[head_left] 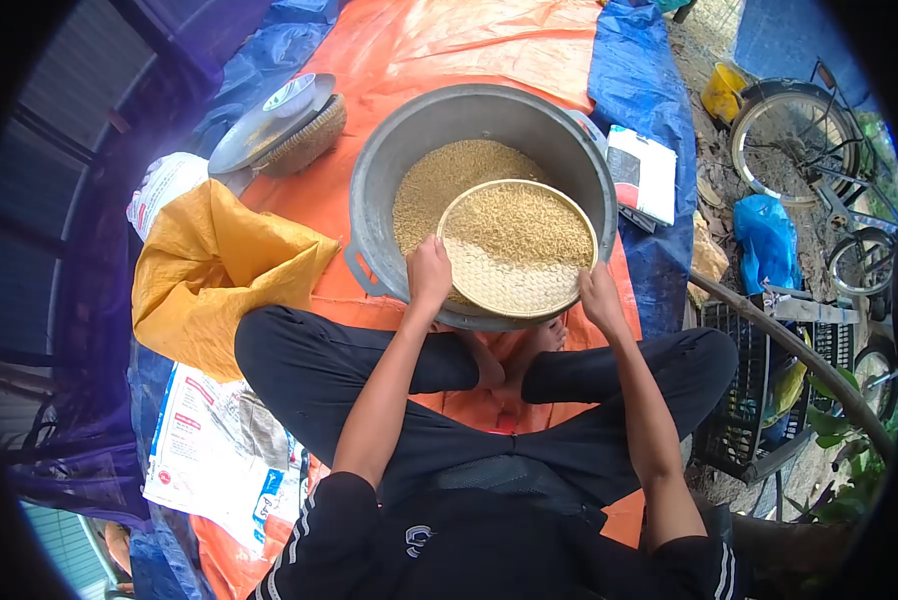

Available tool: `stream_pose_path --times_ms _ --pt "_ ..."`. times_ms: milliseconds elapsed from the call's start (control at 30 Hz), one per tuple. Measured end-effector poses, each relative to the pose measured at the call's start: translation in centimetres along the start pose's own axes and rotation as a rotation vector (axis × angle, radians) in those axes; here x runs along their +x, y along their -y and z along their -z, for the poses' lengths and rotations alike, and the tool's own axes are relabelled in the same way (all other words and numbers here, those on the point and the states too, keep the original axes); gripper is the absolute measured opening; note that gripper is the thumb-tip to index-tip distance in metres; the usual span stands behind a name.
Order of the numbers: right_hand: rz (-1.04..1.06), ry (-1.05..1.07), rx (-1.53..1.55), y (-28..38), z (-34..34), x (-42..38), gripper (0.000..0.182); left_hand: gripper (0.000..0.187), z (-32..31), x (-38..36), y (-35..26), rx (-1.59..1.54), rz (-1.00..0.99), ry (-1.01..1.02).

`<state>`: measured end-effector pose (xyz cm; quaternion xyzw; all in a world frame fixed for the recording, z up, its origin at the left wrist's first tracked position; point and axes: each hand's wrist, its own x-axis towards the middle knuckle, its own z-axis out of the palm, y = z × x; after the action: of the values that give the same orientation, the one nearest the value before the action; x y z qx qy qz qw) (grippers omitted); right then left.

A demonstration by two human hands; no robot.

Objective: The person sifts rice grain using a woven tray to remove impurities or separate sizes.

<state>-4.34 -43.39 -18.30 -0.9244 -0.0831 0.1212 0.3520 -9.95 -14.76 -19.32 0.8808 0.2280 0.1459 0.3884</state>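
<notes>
The pot wall [371, 175] blocks sideways passage; the tarp [459, 50] beyond lies open.

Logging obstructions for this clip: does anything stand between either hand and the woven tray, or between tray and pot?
Nothing visible: left hand and right hand grip the woven tray over the pot, though whatever lies directly beneath it is hidden.

Pot [371, 180]: grey metal, and that's a matt finish
Tray [504, 284]: pale weave, visibly ridged, matt
Grain [519, 222]: rough, granular look there, matt
Orange tarp [489, 45]: plastic, creased, glossy where light hits
Sack [209, 265]: crinkled plastic, soft sheen
Trousers [314, 380]: dark cloth, matt
</notes>
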Motion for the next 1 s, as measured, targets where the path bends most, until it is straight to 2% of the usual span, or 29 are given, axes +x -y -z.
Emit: stream_pose_path --times_ms 133,200,333,467,567,633,700,733,833,900,1000 --pt "0.082 -0.117 0.061 0.8 -0.4 -0.2 0.033 0.03 0.0 0.5 0.2 -0.092 -0.017 -0.026" --pt "0.102 -0.076 0.123 1.6 -1.0 -0.8 0.034 0.03 0.9 1.1 0.8 -0.138 0.143 0.004" --pt "0.034 -0.052 0.231 -0.5 0.6 1.9 0.035 0.032 -0.3 -0.4 -0.5 -0.02 0.016 0.001" --pt "0.072 -0.072 0.086 0.3 -1.5 -0.3 0.037 0.032 0.3 0.3 0.4 -0.02 0.117 -0.015" --pt "-0.012 -0.032 0.106 0.5 -1.1 0.6 0.035 0.033 0.3 0.0 0.8 -0.001 0.069 -0.024" --pt "0.024 -0.054 0.107 1.0 -0.8 0.3 0.032 0.031 0.9 -0.4 -0.6 -0.024 0.04 -0.043" --pt "0.178 -0.124 0.166 1.0 -0.6 -0.2 0.031 0.028 1.0 -1.0 -2.2 -0.264 -0.08 -0.314" --pt "0.188 -0.112 0.158 1.0 -0.5 -0.1 0.031 0.028 0.8 -1.0 -2.1 -0.267 -0.068 -0.328" --pt "0.202 -0.066 0.147 1.1 -0.7 0.7 0.03 0.025 0.6 -0.3 -1.1 -0.225 -0.077 -0.335" --pt "0.028 0.029 0.124 0.6 -0.9 0.6 0.03 0.026 0.6 -0.1 -0.2 -0.055 -0.006 -0.125" --pt "0.081 -0.004 0.029 0.2 -0.8 0.3 0.025 0.027 0.3 0.2 0.5 -0.035 -0.013 -0.076"
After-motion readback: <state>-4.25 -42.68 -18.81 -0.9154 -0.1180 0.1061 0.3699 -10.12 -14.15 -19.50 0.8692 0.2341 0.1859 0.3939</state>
